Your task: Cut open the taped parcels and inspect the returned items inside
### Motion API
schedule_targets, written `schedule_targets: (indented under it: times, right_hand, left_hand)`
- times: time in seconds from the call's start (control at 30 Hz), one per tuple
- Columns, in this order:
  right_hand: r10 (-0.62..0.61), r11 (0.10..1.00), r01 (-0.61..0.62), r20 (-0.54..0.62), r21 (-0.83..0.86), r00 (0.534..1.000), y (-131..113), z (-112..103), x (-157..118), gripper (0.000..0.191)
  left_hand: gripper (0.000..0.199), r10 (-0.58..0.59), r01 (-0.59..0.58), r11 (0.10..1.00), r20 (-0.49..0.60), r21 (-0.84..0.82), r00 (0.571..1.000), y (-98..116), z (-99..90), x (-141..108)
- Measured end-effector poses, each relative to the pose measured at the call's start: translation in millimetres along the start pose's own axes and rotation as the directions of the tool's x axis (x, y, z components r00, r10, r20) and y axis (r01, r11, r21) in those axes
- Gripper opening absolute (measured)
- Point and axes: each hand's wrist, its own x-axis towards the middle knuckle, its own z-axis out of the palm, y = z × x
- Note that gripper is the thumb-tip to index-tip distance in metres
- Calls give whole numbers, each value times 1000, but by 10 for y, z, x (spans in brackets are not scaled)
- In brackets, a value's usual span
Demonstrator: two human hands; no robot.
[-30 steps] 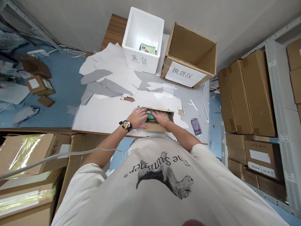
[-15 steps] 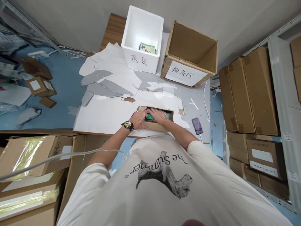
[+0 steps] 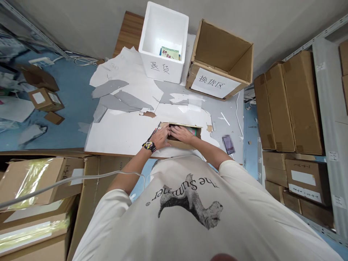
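A small open cardboard box (image 3: 179,144) lies near the table's front edge, close to my body. My left hand (image 3: 161,136) grips its left end, the thumb along the front wall and the fingertips over the rim. Inside the box, my right hand (image 3: 182,134) lies with outstretched fingers on the contents, its fingertips close to those of the left. A green and pinkish flat item (image 3: 194,131) shows beside the right hand, mostly covered by it. A dark watch (image 3: 149,145) is on my left wrist.
Behind stand a white foam box (image 3: 163,67) with a few printed items inside and a larger cardboard carton (image 3: 223,61) with a paper label. A phone (image 3: 228,144) lies at right with a cable. Stacked cartons (image 3: 32,181) flank me at left, shelved cartons (image 3: 301,105) at right.
My right hand has shifted slightly left inside the box, and less of the green item shows. My left hand stays at the box's left end. The camera view has tilted a little.
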Motion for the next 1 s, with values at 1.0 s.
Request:
schedule_targets:
  times: [1.0]
  right_hand:
    - [413, 891, -442, 217, 104, 885, 101, -256, 241, 58]
  left_hand:
    - [69, -10, 9, 1000, -64, -15, 998, -126, 3, 3]
